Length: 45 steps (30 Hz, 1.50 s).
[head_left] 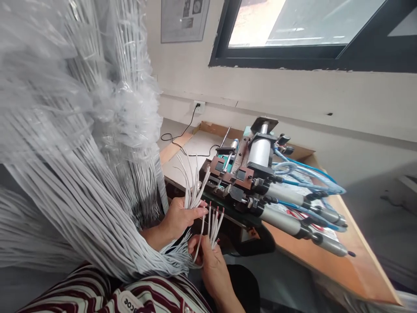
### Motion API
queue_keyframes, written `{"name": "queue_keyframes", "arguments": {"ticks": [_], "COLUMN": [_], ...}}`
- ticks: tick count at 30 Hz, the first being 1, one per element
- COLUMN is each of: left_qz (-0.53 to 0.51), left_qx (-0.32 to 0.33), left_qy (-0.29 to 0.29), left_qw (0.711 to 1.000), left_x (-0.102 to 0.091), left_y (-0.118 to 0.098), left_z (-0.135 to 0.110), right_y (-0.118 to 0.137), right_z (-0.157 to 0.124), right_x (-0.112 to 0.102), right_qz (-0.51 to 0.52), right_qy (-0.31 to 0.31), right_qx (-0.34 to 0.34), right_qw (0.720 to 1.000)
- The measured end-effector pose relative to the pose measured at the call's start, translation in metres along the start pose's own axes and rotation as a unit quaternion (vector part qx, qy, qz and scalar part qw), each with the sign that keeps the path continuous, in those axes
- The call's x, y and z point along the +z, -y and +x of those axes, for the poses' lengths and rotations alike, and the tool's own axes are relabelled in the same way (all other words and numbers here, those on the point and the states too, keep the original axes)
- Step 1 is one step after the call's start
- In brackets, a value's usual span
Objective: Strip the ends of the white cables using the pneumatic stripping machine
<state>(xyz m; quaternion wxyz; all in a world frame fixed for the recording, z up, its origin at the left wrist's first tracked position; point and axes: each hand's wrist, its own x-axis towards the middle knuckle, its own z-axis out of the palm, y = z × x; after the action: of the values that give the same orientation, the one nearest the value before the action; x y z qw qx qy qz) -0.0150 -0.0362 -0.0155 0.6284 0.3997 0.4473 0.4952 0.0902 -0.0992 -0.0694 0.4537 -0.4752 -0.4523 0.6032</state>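
Observation:
My left hand [177, 219] is closed round a bunch of white cables [192, 184], whose free ends fan upward in front of the machine. Just below and to the right, my right hand [208, 256] grips a smaller bunch of white cables [214, 226]; reddish tips show at their ends. One cable runs up between the two hands. A thick mass of long grey-white cables [97, 208] hangs at the left and lies across my lap. The pneumatic machine [234, 174], with silver cylinders and blue hoses, stands just beyond my hands.
The machine sits on a wooden table [325, 265] with a raised rim. Clear plastic wrap [130, 113] covers the upper cables. A black cord [189, 126] runs from a wall socket [199, 107] onto the table. Behind are a wall and a dark-framed window [293, 56].

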Motion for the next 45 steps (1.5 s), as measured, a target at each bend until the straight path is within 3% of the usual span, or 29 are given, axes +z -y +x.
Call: {"name": "queue_keyframes", "arguments": {"ticks": [12,18,21,24,28,32,40,45], "left_qz": [-0.015,-0.016,-0.008,-0.003,-0.014,-0.015,-0.022,-0.024], "left_qx": [-0.005,0.0,0.005,0.013,0.018,0.028,0.015,0.007], "left_qy": [0.007,-0.045,-0.047,-0.063,-0.095,-0.102,-0.094,-0.087], "left_qw": [1.0,0.999,0.999,0.998,0.995,0.994,0.995,0.996], "left_x": [0.011,0.011,0.011,0.01,0.008,0.001,-0.01,-0.007], "left_y": [0.002,0.004,0.003,-0.003,-0.016,-0.022,-0.017,-0.017], "left_z": [0.006,0.017,0.023,0.031,0.041,0.051,0.061,0.06], "right_y": [-0.004,-0.007,0.003,0.014,0.029,0.044,0.049,0.049], "right_z": [0.006,0.017,0.023,0.031,0.051,0.075,0.094,0.096], "right_x": [-0.012,-0.026,-0.035,-0.042,-0.037,-0.026,-0.02,-0.021], "right_qz": [0.019,0.032,-0.008,-0.005,0.115,0.255,0.378,0.387], "right_qy": [0.094,-0.077,-0.071,-0.084,-0.167,-0.216,-0.216,-0.207], "right_qx": [0.032,-0.044,-0.081,-0.069,-0.012,0.012,0.051,0.052], "right_qw": [0.995,0.996,0.994,0.994,0.979,0.942,0.899,0.897]}}
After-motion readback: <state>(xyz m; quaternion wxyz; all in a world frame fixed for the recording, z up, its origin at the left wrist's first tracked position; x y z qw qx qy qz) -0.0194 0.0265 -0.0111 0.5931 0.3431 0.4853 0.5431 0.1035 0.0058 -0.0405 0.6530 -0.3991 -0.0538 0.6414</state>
